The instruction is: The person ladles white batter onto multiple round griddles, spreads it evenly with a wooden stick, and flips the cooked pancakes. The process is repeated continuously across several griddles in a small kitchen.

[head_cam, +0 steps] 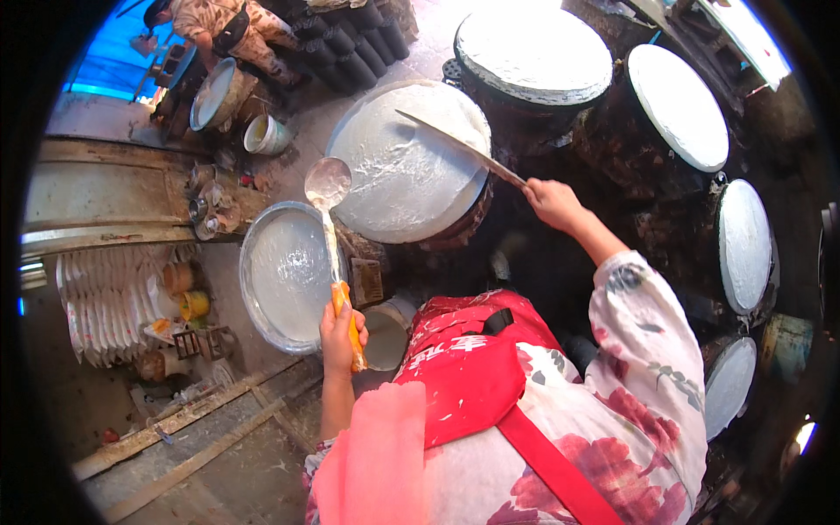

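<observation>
My left hand (341, 335) is closed around the orange-wrapped handle of a long ladle (328, 180). Its bowl, smeared with white batter, is raised between a wide basin of white batter (289, 275) and a round griddle (459, 216). In my right hand (554, 205) is the near end of a long, thin spreading blade (459, 141). The blade reaches over the griddle, whose top carries a white, uneven layer of batter (400, 184). I cannot tell whether the blade's edge touches that layer. Beside my left hand stands a bucket (386, 338), partly hidden by the red apron (459, 394).
More round griddles with white tops (535, 56) curve around my right side. Dark cylindrical briquettes (357, 49) are stacked beyond the griddle. A person (230, 29) bends by another basin (216, 95) at upper left, near a small bucket (266, 134). Stacked white packages (108, 302) lie left.
</observation>
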